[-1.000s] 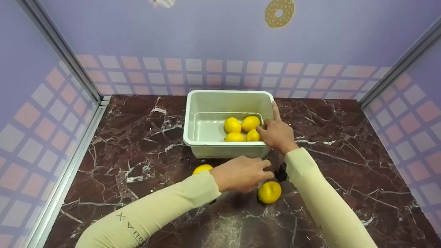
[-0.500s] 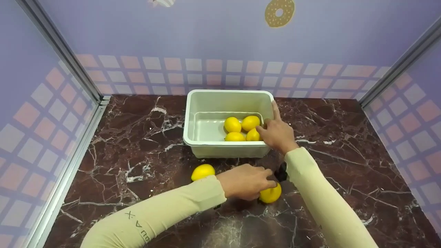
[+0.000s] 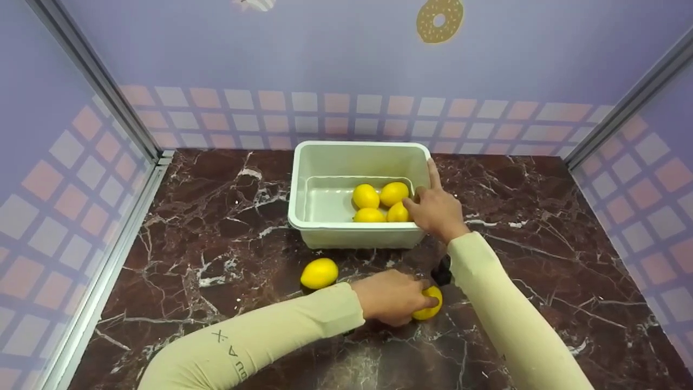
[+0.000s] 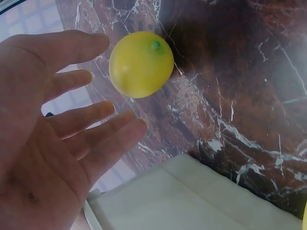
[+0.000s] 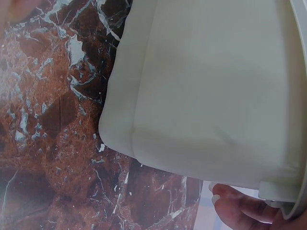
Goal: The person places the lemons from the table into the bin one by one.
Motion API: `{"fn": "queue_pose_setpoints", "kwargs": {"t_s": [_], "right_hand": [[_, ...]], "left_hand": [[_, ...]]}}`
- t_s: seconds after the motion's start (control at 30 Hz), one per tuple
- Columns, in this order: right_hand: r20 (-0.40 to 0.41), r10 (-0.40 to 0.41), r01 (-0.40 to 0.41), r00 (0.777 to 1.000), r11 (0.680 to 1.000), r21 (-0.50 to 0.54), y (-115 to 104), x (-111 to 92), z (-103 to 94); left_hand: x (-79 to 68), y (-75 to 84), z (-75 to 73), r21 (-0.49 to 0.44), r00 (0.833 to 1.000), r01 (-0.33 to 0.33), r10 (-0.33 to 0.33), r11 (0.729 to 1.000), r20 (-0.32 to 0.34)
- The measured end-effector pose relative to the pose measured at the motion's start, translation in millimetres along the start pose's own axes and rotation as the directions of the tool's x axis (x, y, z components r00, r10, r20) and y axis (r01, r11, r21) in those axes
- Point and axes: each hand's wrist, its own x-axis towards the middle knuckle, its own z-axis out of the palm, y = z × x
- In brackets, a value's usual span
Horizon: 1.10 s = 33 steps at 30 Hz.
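My left hand [image 3: 391, 298] reaches over a yellow lemon [image 3: 432, 311] lying on the tabletop. In the left wrist view, its spread fingers [image 4: 91, 120] are relaxed, with a small gap to that lemon [image 4: 140, 67]. My right hand [image 3: 438, 214] grips the right rim of a white plastic bin [image 3: 357, 237], thumb on the inner side. The right wrist view has the bin's outer wall [image 5: 211, 96] filling most of it, with fingers [image 5: 235, 207] under the rim. Several lemons [image 3: 366, 196] lie in the bin's right half. Another lemon [image 3: 319, 273] rests in front of the bin.
A dark red marble tabletop [image 3: 216, 319] carries everything. Behind it stands a purple wall [image 3: 335, 59] with a pink and white check band. Side panels with metal frame rails [image 3: 103, 260] bound the left and right.
My left hand has moved right and nearer to me, from beside the right-hand lemon to over it, uncovering the left lemon fully. The right hand and bin have stayed put.
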Motion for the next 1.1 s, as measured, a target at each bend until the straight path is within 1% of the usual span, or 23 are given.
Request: {"fn": "queue_pose_setpoints", "kwargs": {"t_s": [0.17,0.23,0.37,0.5,0.63,0.7,0.9,1.1], "right_hand": [[0.016,0.011,-0.011,1.0,1.0,-0.004,0,1,-0.9],[0.025,0.019,-0.018,1.0,1.0,-0.004,0,1,-1.2],[0.034,0.023,-0.023,0.999,1.0,-0.007,0,1,-2.2],[0.031,0.022,-0.022,0.999,1.0,-0.005,1,1,-1.8],[0.025,0.022,-0.022,0.999,1.0,-0.003,0,2,-0.3],[0.022,0.022,-0.022,1.0,1.0,-0.001,1,2,0.1],[0.028,0.023,-0.023,0.999,1.0,0.002,1,3,-0.1],[0.026,0.022,-0.022,0.999,1.0,-0.001,1,2,-0.8]], "left_hand": [[6.8,3.3,4.0,0.012,0.998,0.017,-0.018,1.0,0.053],[8.8,5.0,5.2,0.012,0.998,0.025,-0.026,1.0,0.062],[12.7,8.1,7.8,0.031,0.998,0.029,-0.031,0.999,0.05],[16.6,10.9,12.2,0.062,1.0,0.026,-0.027,0.998,0.014],[18.4,14.7,19.4,0.061,1.0,0.015,-0.014,0.998,-0.019],[18.1,16.8,23.0,0.06,1.0,0.006,-0.005,0.998,-0.018],[14.3,19.3,28.3,0.046,1.0,-0.001,0.0,0.999,0.025],[11.1,16.9,26.9,0.072,1.0,0.004,-0.005,0.997,0.017]]}}
